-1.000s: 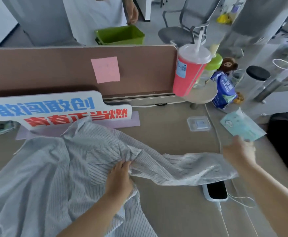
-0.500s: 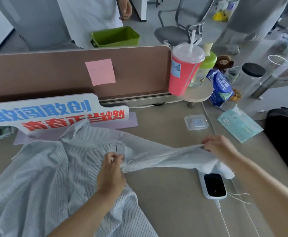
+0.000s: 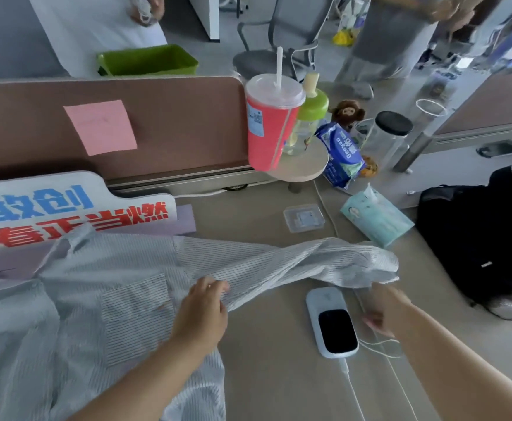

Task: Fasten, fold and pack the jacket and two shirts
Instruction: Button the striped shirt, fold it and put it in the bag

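My left hand (image 3: 201,311) pinches the shirt (image 3: 96,299) front on the desk (image 3: 264,375); my right hand (image 3: 385,308) holds the sleeve (image 3: 279,262) end. I should pull it taut, clear of the phone (image 3: 335,326), then lay it flat.

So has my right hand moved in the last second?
Yes. The right hand has pulled back from the teal tissue packet towards the person, and is now beside the white oblong device with the black screen.
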`<move>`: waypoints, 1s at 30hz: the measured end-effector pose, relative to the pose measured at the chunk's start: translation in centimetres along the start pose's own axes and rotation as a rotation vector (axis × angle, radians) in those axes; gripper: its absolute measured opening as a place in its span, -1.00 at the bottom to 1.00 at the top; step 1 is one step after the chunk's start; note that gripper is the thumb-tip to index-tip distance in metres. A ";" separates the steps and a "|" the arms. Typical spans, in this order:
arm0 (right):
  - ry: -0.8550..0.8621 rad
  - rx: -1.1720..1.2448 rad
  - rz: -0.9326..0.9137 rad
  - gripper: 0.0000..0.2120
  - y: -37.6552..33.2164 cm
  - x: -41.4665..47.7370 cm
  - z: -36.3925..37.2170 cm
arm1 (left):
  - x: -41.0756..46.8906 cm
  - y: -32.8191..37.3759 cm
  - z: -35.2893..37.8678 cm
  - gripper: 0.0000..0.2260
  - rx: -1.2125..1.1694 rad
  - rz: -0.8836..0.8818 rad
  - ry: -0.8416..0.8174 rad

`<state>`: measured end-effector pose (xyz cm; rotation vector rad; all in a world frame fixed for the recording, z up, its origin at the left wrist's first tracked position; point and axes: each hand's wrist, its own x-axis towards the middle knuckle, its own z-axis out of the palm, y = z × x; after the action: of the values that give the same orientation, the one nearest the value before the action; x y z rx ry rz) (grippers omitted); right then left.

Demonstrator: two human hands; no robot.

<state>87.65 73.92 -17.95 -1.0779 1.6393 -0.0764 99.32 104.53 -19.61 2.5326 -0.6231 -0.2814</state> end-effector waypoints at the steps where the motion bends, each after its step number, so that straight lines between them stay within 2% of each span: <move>1: -0.052 0.101 0.019 -0.80 0.2 0.9 0.3 | 0.9 0.5 0.8 -0.69 0.013 0.032 -0.012; 3: -0.050 0.245 -0.004 -0.70 0.0 3.2 0.8 | 2.7 1.4 2.4 -0.68 0.025 0.076 -0.031; 4: -0.035 0.269 -0.045 -0.71 -0.4 3.8 0.8 | 3.5 1.9 3.3 -0.67 0.034 0.080 -0.043; 7: -0.034 0.262 -0.182 -0.98 -2.2 3.6 0.5 | 4.6 2.7 5.1 -0.58 0.151 0.044 -0.093; 9: -0.044 0.299 -0.271 -0.86 -3.7 3.5 -0.4 | 4.6 2.9 5.7 -0.48 0.247 0.041 -0.104; 11: -0.001 0.331 -0.332 -0.86 -5.0 3.1 -1.4 | 4.3 2.8 5.9 -0.46 0.249 0.052 -0.081; 13: -0.003 0.296 -0.289 -0.85 -5.2 3.2 -1.7 | 4.4 2.2 6.2 -0.61 0.168 0.083 0.026; 16: -0.133 0.222 -0.116 -0.76 -4.5 3.4 -0.3 | 4.7 2.2 5.7 -0.92 0.040 0.176 0.192; 18: -0.159 0.177 -0.116 -0.75 -5.1 3.2 1.2 | 4.6 2.6 5.0 -0.96 -0.036 0.232 0.242; 21: -0.154 0.055 -0.169 -0.65 -7.1 2.1 3.4 | 4.2 2.8 3.7 -0.83 -0.168 0.352 0.168; 24: -0.089 -0.190 -0.079 -0.51 -8.2 2.0 5.3 | 3.8 2.4 2.7 -0.81 -0.230 0.448 -0.006; 26: -0.077 -0.298 -0.103 -0.67 -8.2 2.5 6.2 | 3.7 2.1 2.2 -0.83 -0.208 0.508 -0.104; 28: -0.120 -0.176 -0.235 -0.93 -8.5 2.5 6.1 | 3.5 2.1 2.1 -0.90 -0.167 0.575 -0.167; 29: -0.156 0.047 -0.278 -0.92 -8.8 2.2 5.8 | 3.4 2.1 2.0 -0.94 -0.154 0.602 -0.185; 30: -0.231 0.330 -0.289 -0.83 -9.1 1.9 5.1 | 3.4 2.2 2.0 -0.96 -0.147 0.620 -0.195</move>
<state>97.26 69.71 -16.22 -1.0179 1.2061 -0.3845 100.80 100.33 -20.38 2.0608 -1.3617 -0.3314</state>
